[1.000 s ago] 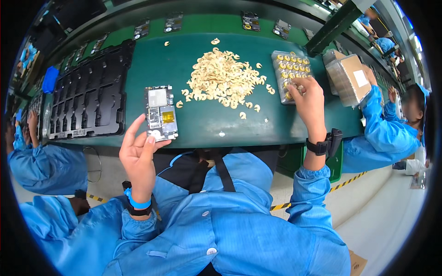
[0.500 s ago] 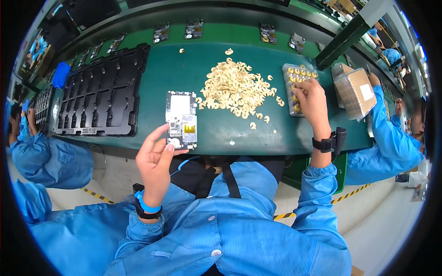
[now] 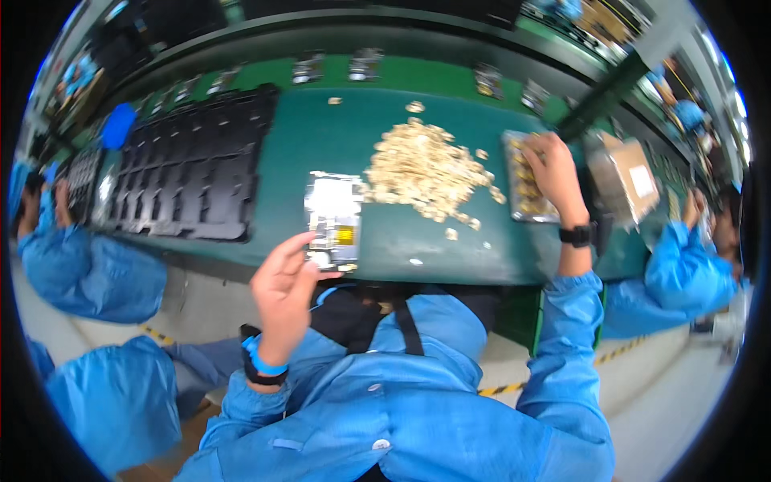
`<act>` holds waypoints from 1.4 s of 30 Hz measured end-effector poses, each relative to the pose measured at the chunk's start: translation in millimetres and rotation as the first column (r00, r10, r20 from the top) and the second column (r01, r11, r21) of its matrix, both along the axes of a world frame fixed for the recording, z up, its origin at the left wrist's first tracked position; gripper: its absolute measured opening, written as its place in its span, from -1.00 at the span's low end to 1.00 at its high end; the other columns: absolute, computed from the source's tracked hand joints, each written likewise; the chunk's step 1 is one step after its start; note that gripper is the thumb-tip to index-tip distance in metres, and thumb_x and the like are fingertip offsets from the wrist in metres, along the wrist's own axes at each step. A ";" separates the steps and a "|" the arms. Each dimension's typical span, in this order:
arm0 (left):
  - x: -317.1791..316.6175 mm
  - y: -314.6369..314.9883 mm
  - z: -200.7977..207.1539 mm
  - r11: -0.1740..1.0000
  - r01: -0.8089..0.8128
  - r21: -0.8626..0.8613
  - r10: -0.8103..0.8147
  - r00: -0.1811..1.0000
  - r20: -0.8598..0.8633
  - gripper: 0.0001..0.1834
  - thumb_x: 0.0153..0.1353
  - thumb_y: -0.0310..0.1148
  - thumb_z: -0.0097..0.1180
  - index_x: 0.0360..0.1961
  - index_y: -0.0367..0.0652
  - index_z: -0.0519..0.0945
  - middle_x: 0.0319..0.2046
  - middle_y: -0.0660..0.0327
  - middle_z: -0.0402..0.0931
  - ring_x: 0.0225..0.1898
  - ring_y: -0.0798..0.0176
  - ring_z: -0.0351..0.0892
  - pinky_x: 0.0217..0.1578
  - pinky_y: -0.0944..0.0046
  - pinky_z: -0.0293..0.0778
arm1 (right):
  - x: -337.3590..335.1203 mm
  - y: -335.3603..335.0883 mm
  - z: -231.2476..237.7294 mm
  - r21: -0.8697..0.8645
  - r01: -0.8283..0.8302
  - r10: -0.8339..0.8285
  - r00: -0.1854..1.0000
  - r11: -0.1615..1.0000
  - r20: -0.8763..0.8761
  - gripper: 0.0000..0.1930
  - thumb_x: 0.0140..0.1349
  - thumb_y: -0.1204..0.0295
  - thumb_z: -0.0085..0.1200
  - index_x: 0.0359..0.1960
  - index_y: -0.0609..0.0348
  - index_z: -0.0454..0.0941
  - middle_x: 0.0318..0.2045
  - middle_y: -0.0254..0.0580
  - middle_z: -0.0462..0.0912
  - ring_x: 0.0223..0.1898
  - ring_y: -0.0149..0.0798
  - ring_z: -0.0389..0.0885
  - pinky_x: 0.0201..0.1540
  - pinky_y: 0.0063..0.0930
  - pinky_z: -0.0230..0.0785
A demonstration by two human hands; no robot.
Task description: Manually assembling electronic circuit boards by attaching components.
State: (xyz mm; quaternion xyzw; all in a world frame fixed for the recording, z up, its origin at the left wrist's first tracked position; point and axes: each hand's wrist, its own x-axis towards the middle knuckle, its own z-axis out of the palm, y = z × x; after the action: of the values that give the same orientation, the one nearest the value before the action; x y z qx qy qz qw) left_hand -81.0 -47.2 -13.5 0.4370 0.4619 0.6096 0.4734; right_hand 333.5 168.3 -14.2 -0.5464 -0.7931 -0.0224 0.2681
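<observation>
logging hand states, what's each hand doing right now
Left hand: closed on the silvery rectangular circuit board.
Right hand: over the clear plastic tray of round yellow parts; grip cannot be told.

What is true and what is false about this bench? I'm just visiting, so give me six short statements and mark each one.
1. The left hand and the right hand are both ungloved. True.
2. The left hand holds a circuit board. True.
3. A loose pile of small cream pieces lies between the circuit board and a clear tray. True.
4. The right hand is on the pile. False: it is at the clear tray, to the right of the pile.
5. The cream pieces stand in neat rows. False: they are heaped on the green table.
6. The clear tray is empty. False: it holds yellowish parts.
</observation>
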 end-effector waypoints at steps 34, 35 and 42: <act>3.7 -8.3 -24.0 0.994 0.066 0.083 -0.073 0.994 0.087 -0.63 0.47 -0.67 -0.12 0.24 -0.32 0.51 -0.05 0.10 0.68 -0.10 0.40 0.65 -0.06 0.30 0.63 | 12.6 -130.7 -10.2 -0.155 0.026 -0.030 0.999 0.988 -0.023 -0.87 0.44 0.52 0.13 -0.13 0.37 0.60 -0.20 -0.07 0.58 -0.20 -0.09 0.59 -0.18 -0.25 0.43; 2.9 -10.8 -26.0 0.997 0.058 0.059 -0.064 0.993 0.095 -0.62 0.47 -0.66 -0.11 0.25 -0.32 0.51 -0.02 0.10 0.67 -0.07 0.39 0.65 -0.05 0.29 0.63 | 15.6 -126.2 -7.1 -0.183 -0.021 0.021 1.000 0.983 -0.002 -0.89 0.42 0.55 0.12 -0.14 0.39 0.59 -0.19 -0.07 0.56 -0.18 -0.08 0.58 -0.14 -0.25 0.43; 3.1 -12.8 -30.7 0.989 0.150 0.006 -0.149 0.978 0.145 -0.60 0.52 -0.61 -0.09 0.32 -0.34 0.47 0.07 0.10 0.64 0.03 0.35 0.63 0.00 0.26 0.64 | 49.9 -126.5 1.2 -0.202 -0.037 0.043 0.999 0.979 0.026 -0.86 0.36 0.68 0.10 -0.08 0.40 0.52 0.01 0.01 0.56 0.03 -0.05 0.55 0.09 -0.30 0.40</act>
State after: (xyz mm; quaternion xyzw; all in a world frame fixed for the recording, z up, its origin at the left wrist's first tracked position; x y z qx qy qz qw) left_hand -77.9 -60.0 -44.2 0.4239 0.3938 0.6010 0.5514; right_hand 383.4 41.8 -13.0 -0.5544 -0.8060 0.0549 0.1997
